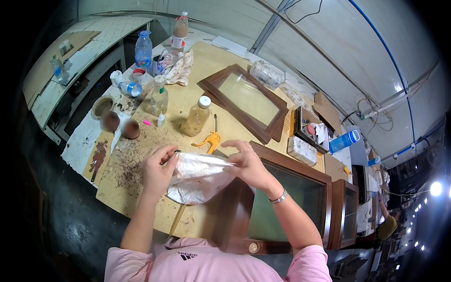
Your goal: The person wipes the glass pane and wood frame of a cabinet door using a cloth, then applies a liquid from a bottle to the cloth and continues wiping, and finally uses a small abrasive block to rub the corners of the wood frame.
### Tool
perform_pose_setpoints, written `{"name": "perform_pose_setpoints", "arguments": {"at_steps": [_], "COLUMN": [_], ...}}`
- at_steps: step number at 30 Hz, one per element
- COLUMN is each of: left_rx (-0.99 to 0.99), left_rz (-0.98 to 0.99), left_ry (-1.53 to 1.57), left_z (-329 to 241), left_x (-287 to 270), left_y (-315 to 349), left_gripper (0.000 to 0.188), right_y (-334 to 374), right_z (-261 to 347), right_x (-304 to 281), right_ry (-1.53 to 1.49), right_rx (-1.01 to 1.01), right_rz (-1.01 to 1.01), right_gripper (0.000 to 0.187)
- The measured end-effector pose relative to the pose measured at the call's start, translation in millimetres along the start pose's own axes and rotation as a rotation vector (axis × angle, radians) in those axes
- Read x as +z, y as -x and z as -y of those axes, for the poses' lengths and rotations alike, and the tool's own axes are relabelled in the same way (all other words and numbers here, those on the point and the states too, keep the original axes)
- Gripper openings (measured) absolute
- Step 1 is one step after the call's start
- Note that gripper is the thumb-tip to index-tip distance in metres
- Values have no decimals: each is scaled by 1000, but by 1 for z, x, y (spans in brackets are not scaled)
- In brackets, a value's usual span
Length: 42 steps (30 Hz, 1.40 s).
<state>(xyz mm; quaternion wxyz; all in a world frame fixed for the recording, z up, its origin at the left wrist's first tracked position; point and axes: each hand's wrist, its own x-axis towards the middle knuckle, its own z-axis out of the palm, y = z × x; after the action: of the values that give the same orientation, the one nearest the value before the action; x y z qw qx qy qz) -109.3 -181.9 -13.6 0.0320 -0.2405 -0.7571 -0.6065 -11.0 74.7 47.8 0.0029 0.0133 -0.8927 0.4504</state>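
A white stained cloth (pixel 199 177) is stretched between my two hands above the near part of the yellow-brown worktop. My left hand (pixel 157 170) pinches its left edge, with a small dark bit showing near the fingertips. My right hand (pixel 249 167) grips the right end between thumb and fingers, other fingers lifted. Just beyond the cloth lies an orange trigger tool (pixel 212 139), partly hidden. A clear bottle with a white cap (pixel 197 116) stands behind it. Right of the cloth, a brown wooden frame with a glass panel (pixel 296 197) lies under my right forearm.
Farther back lies another brown glazed frame (pixel 246 96). Bottles (pixel 159 96), round tins (pixel 130 128) and a crumpled rag (pixel 179 70) crowd the left side. A blue bottle (pixel 344 141) and a whitish block (pixel 302 151) sit at right. Another person (pixel 387 225) is far right.
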Motion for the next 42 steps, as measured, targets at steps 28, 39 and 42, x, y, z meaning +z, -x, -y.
{"name": "perform_pose_setpoints", "arguments": {"at_steps": [28,39,42], "left_rx": [-704,-695,-686], "left_rz": [-70,-150,-144], "left_ry": [1377,1275,1289], "left_z": [47,63,63], "left_x": [34,38,48], "left_y": [38,14,14], "left_gripper": [39,33,31], "right_y": [-201,-141,-129], "right_z": [-59,-1,2], "right_x": [58,40,43], "right_ry": [31,831,1129], "right_rx": [350,-517,-514], "right_rz": [-328,-91,85], "right_gripper": [46,26,23]}}
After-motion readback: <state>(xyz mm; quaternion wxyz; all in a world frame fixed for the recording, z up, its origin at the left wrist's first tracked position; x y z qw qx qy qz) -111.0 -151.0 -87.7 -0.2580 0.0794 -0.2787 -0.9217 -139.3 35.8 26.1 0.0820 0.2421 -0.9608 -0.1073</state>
